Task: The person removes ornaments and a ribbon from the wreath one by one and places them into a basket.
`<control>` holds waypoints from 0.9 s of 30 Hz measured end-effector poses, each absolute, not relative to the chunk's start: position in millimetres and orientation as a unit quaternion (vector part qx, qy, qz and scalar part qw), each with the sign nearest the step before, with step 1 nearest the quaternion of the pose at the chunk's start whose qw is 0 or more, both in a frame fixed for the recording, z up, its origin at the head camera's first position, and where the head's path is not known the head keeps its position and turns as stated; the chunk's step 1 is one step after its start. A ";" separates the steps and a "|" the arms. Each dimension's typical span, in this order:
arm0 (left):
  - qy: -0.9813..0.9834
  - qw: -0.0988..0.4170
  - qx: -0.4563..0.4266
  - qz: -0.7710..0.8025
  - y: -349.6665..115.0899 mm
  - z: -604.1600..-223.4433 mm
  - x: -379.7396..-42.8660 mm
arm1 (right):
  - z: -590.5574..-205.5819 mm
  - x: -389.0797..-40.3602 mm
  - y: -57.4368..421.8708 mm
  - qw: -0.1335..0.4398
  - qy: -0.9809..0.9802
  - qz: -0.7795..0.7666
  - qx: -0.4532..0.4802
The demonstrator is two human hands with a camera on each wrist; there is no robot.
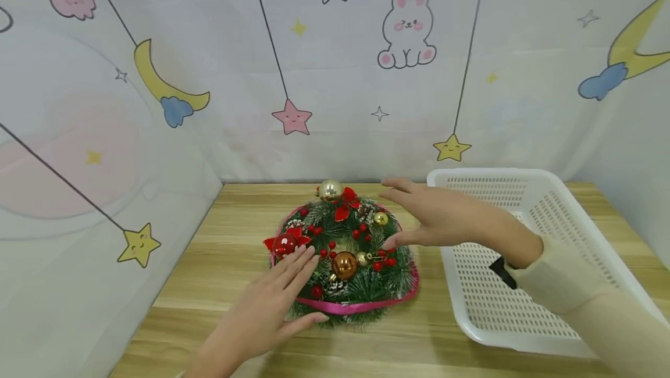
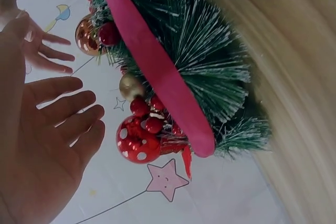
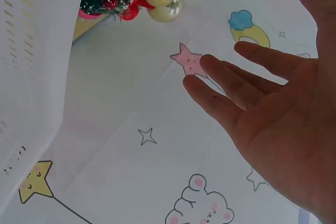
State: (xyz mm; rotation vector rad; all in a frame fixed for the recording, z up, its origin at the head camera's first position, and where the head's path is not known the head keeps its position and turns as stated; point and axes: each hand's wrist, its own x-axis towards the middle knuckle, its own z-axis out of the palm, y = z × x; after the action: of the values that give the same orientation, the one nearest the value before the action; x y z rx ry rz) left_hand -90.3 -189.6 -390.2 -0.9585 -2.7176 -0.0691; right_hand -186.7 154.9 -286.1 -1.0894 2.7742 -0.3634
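Observation:
A green Christmas wreath (image 1: 369,288) lies on the wooden table, dressed with baubles, red berries, pine cones and red flowers. A pink ribbon (image 1: 345,308) runs round its edge. My left hand (image 1: 262,305), fingers straight, is over the wreath's near left side, close to a red bauble (image 1: 284,245) that shows white dots in the left wrist view. My right hand (image 1: 445,212) hovers at the wreath's right side with fingers spread and holds nothing. A brown bauble (image 1: 344,265) sits in the middle front, and a pale gold bauble (image 1: 331,191) at the back.
To the right stands a white plastic basket (image 1: 460,302) with slotted walls, under my right forearm. Behind the wooden table (image 1: 209,285) hangs a white cloth backdrop (image 1: 345,151) printed with stars, moons and bunnies.

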 end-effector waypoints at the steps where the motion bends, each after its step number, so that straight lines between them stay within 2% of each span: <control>1: -0.935 0.130 -0.330 -0.021 -188.9 -391.9 -90.5 | -287.1 -186.7 151.1 0.074 0.920 -0.118 -0.367; 7: -0.936 0.130 -0.327 -0.004 -185.2 -402.9 -92.7 | -294.8 -185.9 131.5 0.112 0.902 -0.122 -0.398; 27: -0.937 0.112 -0.332 -0.004 -181.5 -413.3 -95.2 | -322.4 -182.7 87.1 0.163 0.875 -0.095 -0.446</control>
State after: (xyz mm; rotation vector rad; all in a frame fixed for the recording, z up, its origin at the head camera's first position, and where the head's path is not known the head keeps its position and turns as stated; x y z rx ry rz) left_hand -95.2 -181.5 -413.3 -0.9736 -2.7499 -0.0123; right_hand -182.7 87.1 -322.4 -1.2710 2.4970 -0.2703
